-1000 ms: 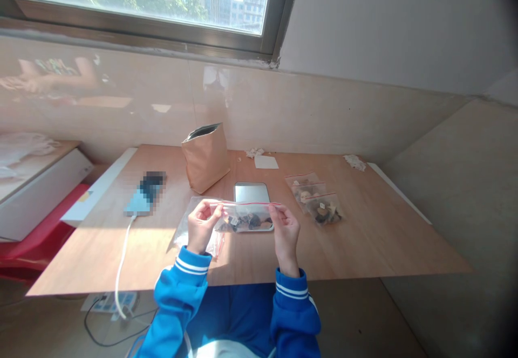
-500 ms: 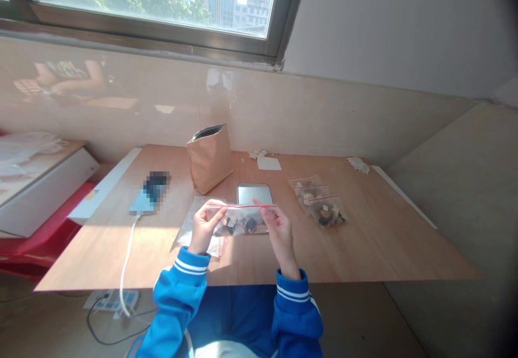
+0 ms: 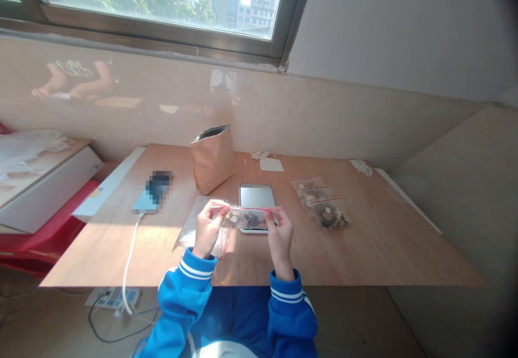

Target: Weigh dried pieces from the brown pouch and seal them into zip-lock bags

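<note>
Between my two hands a clear zip bag [image 3: 247, 219] with a red seal line is stretched level, small dark pieces and a white tag inside it. My left hand [image 3: 209, 227] pinches its left top corner. The right top corner is pinched by my right hand [image 3: 280, 233]. Beneath the bag lies a flat device with a silvery top [image 3: 257, 195], partly covered from view. Flat clear bags [image 3: 190, 233] rest on the table by my left hand. Several filled zip bags [image 3: 327, 215] overlap on the right.
An upright brown paper pouch [image 3: 213, 161] stands open at the back. A phone-like, pixelated object [image 3: 149, 199] with a white cable [image 3: 130, 255] lies left. Crumpled tissue [image 3: 361, 167] and a white card [image 3: 271, 164] lie near the wall. The table [image 3: 388, 239] ends close to my body.
The bag looks folded or tilted to a narrower strip, and my right hand's fingers have shifted along its edge. The whole view has moved slightly.
</note>
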`<state>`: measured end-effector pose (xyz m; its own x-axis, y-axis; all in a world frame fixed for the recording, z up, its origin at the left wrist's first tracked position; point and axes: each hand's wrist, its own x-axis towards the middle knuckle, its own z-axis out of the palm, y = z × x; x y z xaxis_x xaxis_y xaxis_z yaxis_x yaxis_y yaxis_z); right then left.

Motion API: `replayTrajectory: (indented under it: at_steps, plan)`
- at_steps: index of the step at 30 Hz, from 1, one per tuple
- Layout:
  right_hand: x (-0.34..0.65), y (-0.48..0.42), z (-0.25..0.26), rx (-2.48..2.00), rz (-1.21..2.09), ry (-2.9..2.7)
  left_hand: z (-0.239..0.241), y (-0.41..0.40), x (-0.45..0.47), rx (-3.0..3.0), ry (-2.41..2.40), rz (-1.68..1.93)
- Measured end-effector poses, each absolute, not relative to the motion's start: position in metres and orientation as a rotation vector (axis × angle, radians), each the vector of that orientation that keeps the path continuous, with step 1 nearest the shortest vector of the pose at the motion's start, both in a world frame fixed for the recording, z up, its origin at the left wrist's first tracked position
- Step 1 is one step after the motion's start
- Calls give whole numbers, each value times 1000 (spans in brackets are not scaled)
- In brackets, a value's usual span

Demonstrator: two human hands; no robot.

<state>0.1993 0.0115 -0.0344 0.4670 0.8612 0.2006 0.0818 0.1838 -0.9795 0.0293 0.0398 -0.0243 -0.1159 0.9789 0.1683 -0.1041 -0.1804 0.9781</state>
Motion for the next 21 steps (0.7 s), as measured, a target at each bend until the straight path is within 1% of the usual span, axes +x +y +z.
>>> replayTrajectory:
  at_steps: [5,7,13,17,21]
  plan:
    - [198,9,-31,-1040,993,-960,-23,42,25,1145,994,1500]
    - [196,8,-29,-991,1045,-985,-24,41,24,1132,970,1507]
    - [193,11,-31,-1123,942,-1010,-33,42,22,1055,882,1449]
    - [195,11,-34,-1133,887,-1028,-36,42,22,1035,873,1348]
    - [194,11,-34,-1126,886,-1014,-33,42,23,1091,900,1360]
